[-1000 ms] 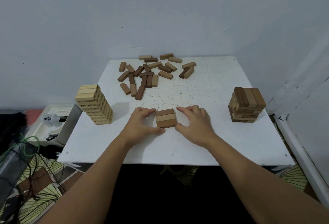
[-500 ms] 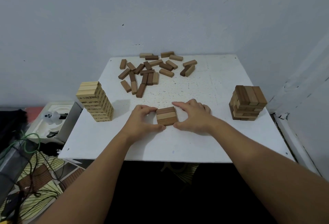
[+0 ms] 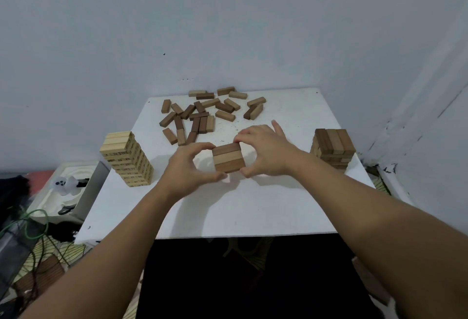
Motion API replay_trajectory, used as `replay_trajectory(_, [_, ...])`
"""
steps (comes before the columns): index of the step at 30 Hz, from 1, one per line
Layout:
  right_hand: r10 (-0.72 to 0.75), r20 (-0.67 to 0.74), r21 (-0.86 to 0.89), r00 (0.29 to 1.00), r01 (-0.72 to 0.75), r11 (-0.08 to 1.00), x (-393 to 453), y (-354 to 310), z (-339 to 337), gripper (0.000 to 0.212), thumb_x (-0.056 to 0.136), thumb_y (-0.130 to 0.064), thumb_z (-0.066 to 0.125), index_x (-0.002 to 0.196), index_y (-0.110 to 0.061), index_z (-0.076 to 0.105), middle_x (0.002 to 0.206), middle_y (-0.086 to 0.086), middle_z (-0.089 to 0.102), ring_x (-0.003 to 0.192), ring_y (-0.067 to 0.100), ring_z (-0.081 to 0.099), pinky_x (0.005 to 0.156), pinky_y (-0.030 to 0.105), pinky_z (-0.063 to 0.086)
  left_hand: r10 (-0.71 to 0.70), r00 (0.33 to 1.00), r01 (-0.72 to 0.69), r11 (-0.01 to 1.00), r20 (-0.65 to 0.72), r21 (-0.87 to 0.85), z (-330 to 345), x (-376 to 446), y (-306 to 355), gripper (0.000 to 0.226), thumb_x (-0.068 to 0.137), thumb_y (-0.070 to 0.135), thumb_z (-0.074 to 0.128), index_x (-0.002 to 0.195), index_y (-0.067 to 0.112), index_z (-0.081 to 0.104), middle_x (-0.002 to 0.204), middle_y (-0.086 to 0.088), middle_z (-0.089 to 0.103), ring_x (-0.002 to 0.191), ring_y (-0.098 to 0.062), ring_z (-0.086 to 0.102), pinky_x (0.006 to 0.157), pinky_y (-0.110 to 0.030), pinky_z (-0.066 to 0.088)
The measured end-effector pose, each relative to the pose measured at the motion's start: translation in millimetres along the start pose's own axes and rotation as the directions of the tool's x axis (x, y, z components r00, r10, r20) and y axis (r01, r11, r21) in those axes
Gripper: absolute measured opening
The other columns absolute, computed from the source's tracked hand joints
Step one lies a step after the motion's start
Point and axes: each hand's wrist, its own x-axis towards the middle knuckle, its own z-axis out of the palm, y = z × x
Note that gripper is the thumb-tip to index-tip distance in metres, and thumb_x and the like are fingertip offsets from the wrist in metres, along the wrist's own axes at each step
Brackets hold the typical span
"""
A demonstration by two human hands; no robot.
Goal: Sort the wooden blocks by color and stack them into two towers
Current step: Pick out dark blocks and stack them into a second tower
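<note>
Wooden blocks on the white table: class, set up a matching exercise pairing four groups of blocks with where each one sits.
Things:
1. pale light-wood block tower
2. brown wooden block tower
3. loose scattered brown blocks
4. row of three brown blocks

Places:
A. far side of the table, near the wall
B. between the two hands
C. table's left edge
D. table's right edge

Pairs: 1-C, 2-D, 3-A, 4-B

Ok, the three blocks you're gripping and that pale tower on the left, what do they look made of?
Three blocks between the left hand and right hand: wood by the look, brown, matte, faint grain, probably unvarnished. Pale tower: lighter, yellowish wood, also matte, with small dark printed marks on the block ends, too small to read.
</note>
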Motion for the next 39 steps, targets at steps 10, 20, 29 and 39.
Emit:
replay_trajectory(10, [0.152, -0.131, 0.031, 0.980, -0.150, 0.988, -50.4, 49.1, -74.1, 0.067, 0.079, -0.054, 0.074, 0.140, -0.050, 0.049, 0.148, -0.011, 0.039, 0.147, 0.014, 0.021, 0.121, 0.056, -0.017, 0.116, 0.990, -0.116, 0.993, 0.075, -0.003, 24.4, 48.4, 77.8, 0.081, 0.054, 0.068, 0.090, 0.127, 0.043, 0.066, 0.129, 0.021, 0.063, 0.130, -0.006, 0.049, 0.111, -0.044, 0.043])
replay_trajectory(20, [0.371, -0.081, 0.097, 0.925, -0.363, 0.927, -118.3, 126.1, -92.5, 0.067, 0.080, -0.058, 0.075, 0.140, -0.054, 0.046, 0.152, -0.007, 0.037, 0.147, 0.022, 0.024, 0.122, 0.059, -0.008, 0.183, 0.954, -0.180, 0.983, 0.239, -0.033, 103.6, 81.4, 144.3, 0.067, 0.058, 0.058, 0.092, 0.118, 0.041, 0.068, 0.123, 0.023, 0.064, 0.125, -0.007, 0.049, 0.109, -0.042, 0.043])
replay_trajectory(29, [0.417, -0.043, 0.134, 0.908, -0.408, 0.903, -132.5, 154.1, -88.0, 0.073, 0.075, -0.065, 0.071, 0.142, -0.055, 0.044, 0.155, -0.003, 0.036, 0.148, 0.024, 0.026, 0.120, 0.062, -0.003, 0.161, 0.931, -0.140, 0.986, 0.327, -0.086, 128.9, 92.5, 158.4, 0.058, 0.067, 0.040, 0.096, 0.118, 0.036, 0.068, 0.119, 0.024, 0.066, 0.120, -0.001, 0.049, 0.091, -0.024, 0.041])
replay_trajectory(39, [0.425, 0.000, 0.148, 0.905, -0.421, 0.895, -131.3, 160.0, -89.3, 0.066, 0.083, -0.057, 0.074, 0.142, -0.054, 0.046, 0.153, -0.003, 0.038, 0.146, 0.026, 0.029, 0.122, 0.059, -0.001, 0.126, 0.931, -0.089, 0.989, 0.342, -0.122, 137.3, 91.4, 154.7, 0.056, 0.069, 0.040, 0.095, 0.118, 0.037, 0.068, 0.118, 0.025, 0.067, 0.121, -0.003, 0.050, 0.100, -0.034, 0.044])
